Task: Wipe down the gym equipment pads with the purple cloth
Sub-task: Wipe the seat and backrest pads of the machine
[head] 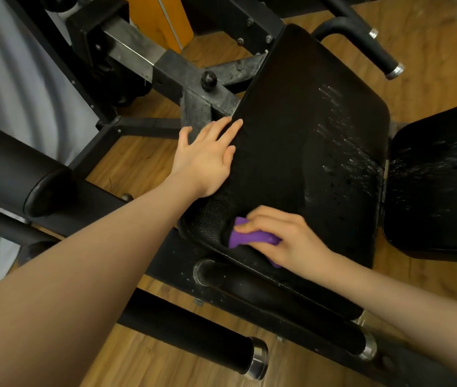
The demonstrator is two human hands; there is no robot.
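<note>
You are wiping the seat pad (291,141) now, working at its near-left corner; your right hand (288,238) is curling its fingers over the bunched purple cloth (252,237) and pressing it down on the pad surface, just inside the near edge; your left hand (207,155) is lying flat with fingers straight and spread, resting on the pad's left edge and holding nothing, apparently steadying it.

Step in hand, as I judge it: the first pad is mid-wipe; the near-left part is looking dull and dry, while the right and far-right part is showing streaks and beads of liquid; the second pad (439,191), just to the right across a narrow gap, is carrying the same wet speckle and is looking untouched.

Next move, as I judge it: you are needing to carry the cloth rightward and farther across the wet band, keeping it pressed flat so that it is taking up the droplets rather than smearing them; the pad is tilting, so liquid may be running toward the gap between the two pads; work toward that seam; then cross to the second pad.

Around the work: the steel frame (202,88) with a black knob (208,79) is sitting just left of the pad's far edge; foam rollers (191,339) are lying near you; wooden floor (138,160) is showing beneath.
</note>
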